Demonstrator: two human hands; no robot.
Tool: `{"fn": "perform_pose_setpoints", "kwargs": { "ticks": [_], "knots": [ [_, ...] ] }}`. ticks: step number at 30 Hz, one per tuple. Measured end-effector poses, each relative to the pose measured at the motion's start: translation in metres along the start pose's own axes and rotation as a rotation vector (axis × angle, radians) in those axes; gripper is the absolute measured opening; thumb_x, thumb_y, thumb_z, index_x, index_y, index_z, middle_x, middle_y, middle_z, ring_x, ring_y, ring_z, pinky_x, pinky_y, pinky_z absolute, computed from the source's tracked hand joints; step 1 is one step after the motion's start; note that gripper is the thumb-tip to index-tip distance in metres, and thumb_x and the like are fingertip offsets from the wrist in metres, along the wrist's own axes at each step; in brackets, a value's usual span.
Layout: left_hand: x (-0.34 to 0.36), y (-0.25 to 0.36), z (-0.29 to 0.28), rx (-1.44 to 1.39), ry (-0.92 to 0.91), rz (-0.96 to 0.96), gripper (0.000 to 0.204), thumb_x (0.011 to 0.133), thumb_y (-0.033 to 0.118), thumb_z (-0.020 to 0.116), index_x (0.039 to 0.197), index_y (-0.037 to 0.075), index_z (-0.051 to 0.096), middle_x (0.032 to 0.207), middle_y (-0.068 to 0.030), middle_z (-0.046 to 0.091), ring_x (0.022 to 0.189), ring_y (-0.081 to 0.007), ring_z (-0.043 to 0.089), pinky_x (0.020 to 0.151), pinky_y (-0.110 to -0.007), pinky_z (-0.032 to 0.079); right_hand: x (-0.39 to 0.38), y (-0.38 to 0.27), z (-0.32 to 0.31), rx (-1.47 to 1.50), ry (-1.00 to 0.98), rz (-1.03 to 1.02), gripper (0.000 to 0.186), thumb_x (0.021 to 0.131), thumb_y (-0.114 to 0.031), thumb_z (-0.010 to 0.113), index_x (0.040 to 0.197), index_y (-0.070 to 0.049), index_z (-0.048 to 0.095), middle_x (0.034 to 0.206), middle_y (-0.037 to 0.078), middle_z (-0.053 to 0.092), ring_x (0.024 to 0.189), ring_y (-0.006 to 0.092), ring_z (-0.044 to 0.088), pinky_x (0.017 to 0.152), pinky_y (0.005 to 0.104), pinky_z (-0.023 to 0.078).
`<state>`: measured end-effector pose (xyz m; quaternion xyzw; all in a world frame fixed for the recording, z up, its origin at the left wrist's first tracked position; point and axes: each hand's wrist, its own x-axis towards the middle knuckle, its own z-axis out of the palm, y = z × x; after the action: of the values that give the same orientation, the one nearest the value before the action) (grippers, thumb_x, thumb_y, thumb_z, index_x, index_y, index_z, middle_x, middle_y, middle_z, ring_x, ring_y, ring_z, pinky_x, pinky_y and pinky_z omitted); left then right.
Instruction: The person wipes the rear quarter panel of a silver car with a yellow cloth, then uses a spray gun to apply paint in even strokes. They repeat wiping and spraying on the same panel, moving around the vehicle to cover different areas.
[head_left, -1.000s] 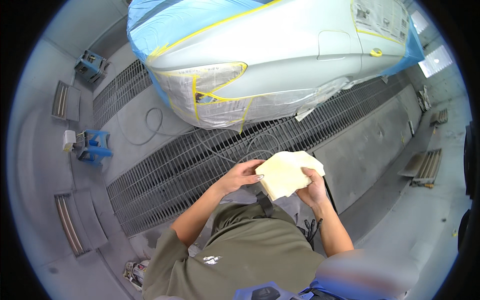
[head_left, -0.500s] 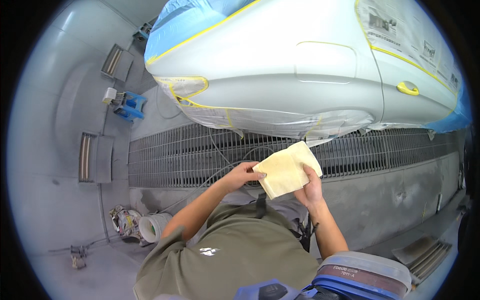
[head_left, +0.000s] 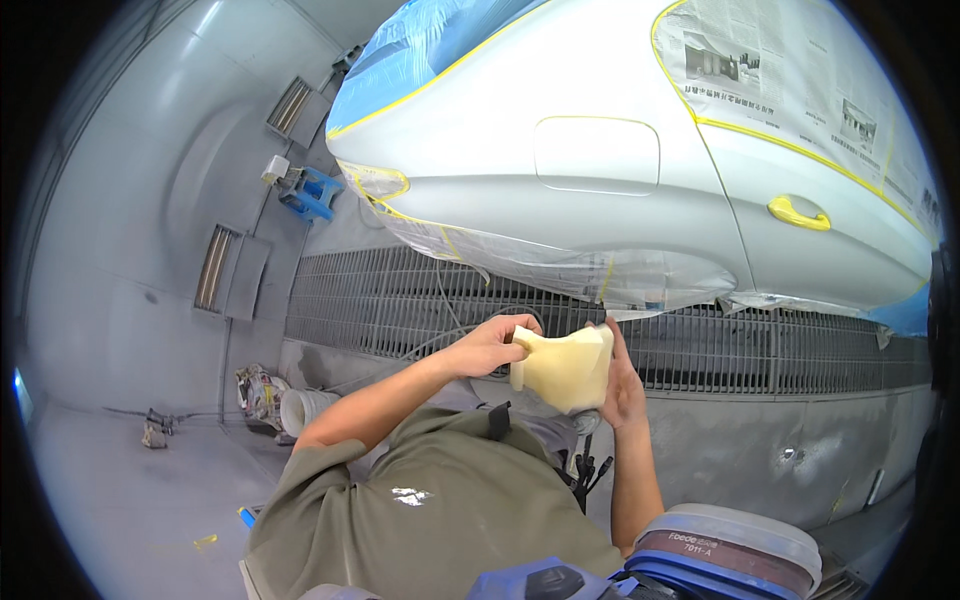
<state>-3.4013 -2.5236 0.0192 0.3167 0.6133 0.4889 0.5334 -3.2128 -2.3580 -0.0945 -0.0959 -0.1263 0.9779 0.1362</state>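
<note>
A folded pale yellow cloth (head_left: 565,368) is held up in front of my body, curved and partly bent over. My left hand (head_left: 497,343) pinches its upper left corner between thumb and curled fingers. On the opposite side, my right hand (head_left: 624,388) has the cloth's right edge against its raised fingers, some of them hidden behind it. Beyond my hands stands a silver-white car body (head_left: 600,90), its door handle (head_left: 798,213) wrapped in yellow tape. Nothing touches the car from my hands.
Blue film (head_left: 420,50) and newspaper masking (head_left: 780,90) cover parts of the car. Floor grating (head_left: 700,350) runs beneath its side, with a hose (head_left: 445,305) over it. A blue stool (head_left: 312,195) and a white bucket (head_left: 303,408) stand to the left. A respirator (head_left: 725,550) shows at the lower right.
The cloth has gone from lying flat between my hands to bent and curved. My right hand has turned upright along its edge. The view has shifted and turned slightly.
</note>
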Motion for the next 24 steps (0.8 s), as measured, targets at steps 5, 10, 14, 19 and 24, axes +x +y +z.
{"fn": "perform_pose_setpoints", "kwargs": {
  "ticks": [5, 10, 14, 19, 24],
  "knots": [
    [-0.001, 0.012, 0.004, 0.038, 0.005, -0.011, 0.019, 0.091, 0.004, 0.061, 0.110, 0.004, 0.058, 0.098, 0.0041, 0.062, 0.093, -0.0048, 0.056, 0.084, -0.025, 0.046, 0.005, -0.019, 0.001, -0.772, -0.178, 0.005, 0.073, 0.074, -0.004, 0.083, 0.141, -0.003, 0.054, 0.133, 0.012, 0.065, 0.118, 0.0204, 0.064, 0.101, 0.0328, 0.051],
    [-0.014, 0.004, -0.016, -0.083, 0.156, 0.078, 0.020, 0.098, 0.005, 0.062, 0.118, 0.003, 0.058, 0.110, 0.0001, 0.068, 0.101, -0.0066, 0.062, 0.090, -0.028, 0.050, 0.025, -0.009, 0.008, -0.311, -0.085, 0.133, 0.053, 0.080, -0.001, 0.076, 0.130, 0.001, 0.060, 0.121, 0.013, 0.070, 0.114, 0.0240, 0.068, 0.098, 0.0405, 0.056],
    [-0.034, -0.027, -0.048, -0.182, 0.292, 0.011, 0.024, 0.102, 0.010, 0.061, 0.125, 0.003, 0.057, 0.116, -0.0074, 0.070, 0.101, -0.0143, 0.068, 0.090, -0.032, 0.055, 0.057, 0.003, 0.027, -0.226, 0.091, 0.190, 0.051, 0.088, -0.008, 0.063, 0.137, 0.004, 0.052, 0.131, 0.019, 0.063, 0.120, 0.0330, 0.065, 0.102, 0.0475, 0.055],
    [-0.065, -0.091, -0.109, -0.303, 0.427, -0.155, 0.026, 0.101, 0.016, 0.065, 0.123, 0.002, 0.060, 0.117, -0.0132, 0.071, 0.099, -0.0167, 0.070, 0.088, -0.032, 0.059, 0.132, -0.013, 0.082, -0.310, 0.423, 0.087, 0.051, 0.097, -0.013, 0.047, 0.144, 0.004, 0.042, 0.138, 0.020, 0.058, 0.125, 0.0381, 0.061, 0.106, 0.0511, 0.052],
    [-0.081, -0.169, -0.174, -0.398, 0.489, -0.283, 0.028, 0.101, 0.018, 0.062, 0.123, 0.001, 0.060, 0.116, -0.0119, 0.072, 0.102, -0.0184, 0.070, 0.091, -0.033, 0.056, 0.250, -0.030, 0.153, -1.072, 0.129, -0.454, 0.057, 0.101, -0.014, 0.041, 0.156, -0.001, 0.033, 0.155, 0.019, 0.042, 0.135, 0.0318, 0.052, 0.110, 0.0465, 0.046]
  ]
}}
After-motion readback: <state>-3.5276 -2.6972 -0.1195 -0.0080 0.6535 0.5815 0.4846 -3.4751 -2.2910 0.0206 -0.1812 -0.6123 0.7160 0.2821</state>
